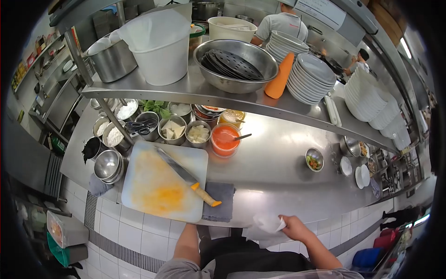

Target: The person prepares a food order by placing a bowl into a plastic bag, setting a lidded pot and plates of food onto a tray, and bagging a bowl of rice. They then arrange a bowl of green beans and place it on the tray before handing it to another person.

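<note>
White sheet [268, 223] in right fingers [285, 220], near counter's front edge [325, 214].

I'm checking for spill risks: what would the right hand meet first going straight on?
Beyond the white sheet it holds, the right hand would probably meet the steel counter first, at its near edge; height is unclear. If clear of it, the orange sauce tub looks next.
</note>
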`<state>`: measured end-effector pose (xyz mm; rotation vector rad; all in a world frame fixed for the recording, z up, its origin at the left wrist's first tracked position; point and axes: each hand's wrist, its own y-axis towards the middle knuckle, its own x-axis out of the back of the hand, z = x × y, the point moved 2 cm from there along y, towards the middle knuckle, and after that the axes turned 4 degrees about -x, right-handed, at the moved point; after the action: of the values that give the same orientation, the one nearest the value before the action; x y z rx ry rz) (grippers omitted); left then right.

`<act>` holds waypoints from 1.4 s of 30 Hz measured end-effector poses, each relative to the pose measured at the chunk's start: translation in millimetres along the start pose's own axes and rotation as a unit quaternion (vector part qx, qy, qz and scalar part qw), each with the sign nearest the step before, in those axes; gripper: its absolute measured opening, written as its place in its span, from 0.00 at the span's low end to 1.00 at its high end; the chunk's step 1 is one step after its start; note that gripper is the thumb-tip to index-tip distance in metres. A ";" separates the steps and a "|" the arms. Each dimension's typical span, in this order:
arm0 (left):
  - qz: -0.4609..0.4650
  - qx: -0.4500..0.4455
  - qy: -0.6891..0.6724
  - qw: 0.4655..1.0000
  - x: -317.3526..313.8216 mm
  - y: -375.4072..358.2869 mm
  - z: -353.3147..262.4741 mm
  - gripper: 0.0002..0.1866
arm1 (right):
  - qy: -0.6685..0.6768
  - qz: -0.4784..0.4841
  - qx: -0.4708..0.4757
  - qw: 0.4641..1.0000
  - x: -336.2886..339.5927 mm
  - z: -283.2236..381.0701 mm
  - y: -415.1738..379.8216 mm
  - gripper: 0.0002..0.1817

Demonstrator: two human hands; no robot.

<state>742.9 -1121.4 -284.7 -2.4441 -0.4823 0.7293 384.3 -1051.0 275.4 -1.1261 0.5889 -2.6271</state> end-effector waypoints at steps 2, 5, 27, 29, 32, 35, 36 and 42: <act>0.004 -0.002 0.039 0.999 4.7 -2.6 -4.7 0.32 | 0.004 -0.043 0.011 0.999 4.7 8.2 3.0 0.14; 0.006 -0.019 0.098 0.995 8.9 -5.8 -31.4 0.33 | 0.006 -0.082 0.020 0.996 0.9 16.0 3.6 0.13; 0.059 0.229 0.577 0.781 -65.0 -125.9 -7.9 0.26 | 0.149 -0.300 -0.135 0.933 -47.9 -156.1 -227.6 0.15; 0.536 -0.157 0.806 0.194 -140.5 -165.8 36.6 0.24 | 0.137 -0.325 -0.188 0.916 -54.1 -185.8 -272.4 0.14; 0.614 -0.078 0.698 0.360 -251.6 -238.4 142.1 0.31 | 0.151 -0.340 -0.268 0.889 -66.3 -211.7 -331.3 0.13; 0.757 0.000 0.573 0.315 -388.6 -412.6 185.5 0.37 | 0.143 -0.359 -0.365 0.847 -92.1 -232.3 -377.0 0.12; 0.808 0.016 0.504 0.304 -417.8 -474.5 191.7 0.35 | 0.156 -0.367 -0.384 0.833 -96.8 -233.5 -390.3 0.12; 0.949 0.183 0.252 -0.050 -471.5 -775.9 159.2 0.43 | 0.243 -0.415 -0.458 0.747 -108.7 -254.8 -455.5 0.11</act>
<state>138.5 -667.3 242.8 0.4347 -2.9886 -0.1405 251.4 -535.5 248.7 -1.0007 2.1008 -3.5187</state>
